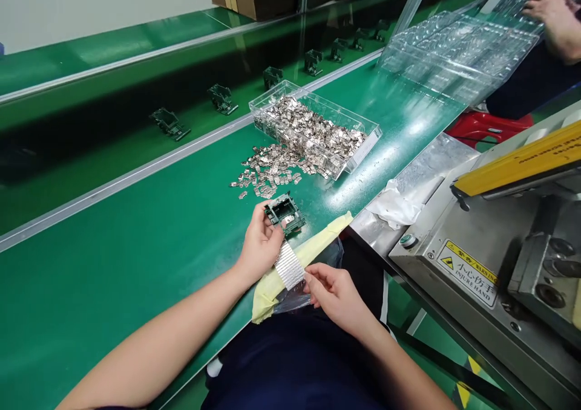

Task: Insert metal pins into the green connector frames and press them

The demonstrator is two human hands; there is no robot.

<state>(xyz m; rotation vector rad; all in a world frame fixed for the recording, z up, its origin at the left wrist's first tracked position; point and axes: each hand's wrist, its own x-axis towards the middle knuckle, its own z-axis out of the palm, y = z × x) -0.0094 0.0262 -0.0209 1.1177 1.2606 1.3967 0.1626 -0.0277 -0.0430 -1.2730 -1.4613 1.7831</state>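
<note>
My left hand (pixel 263 240) is closed around a dark green plastic housing (pixel 293 224), a boxy frame with an open middle. Inside that frame a small silvery piece shows near my left thumb. Just below, a ribbed silvery strip (pixel 289 266) lies over yellow tape (pixel 313 247) at the table edge. The fingertips of my right hand (pixel 333 292) pinch together at the strip's lower right edge; whether they grip the strip or a small piece from it cannot be made out. Clear plastic film (pixel 293 301) hangs beneath the tape.
A clear tray (pixel 358 123) of small metal pieces stands ahead, with a loose pile (pixel 267 171) spilled beside it. Several green housings (pixel 167 123) line the belt behind. Stacked clear trays (pixel 458 53) and another person's hand (pixel 551 14) are far right. A metal machine (pixel 436 216) stands right.
</note>
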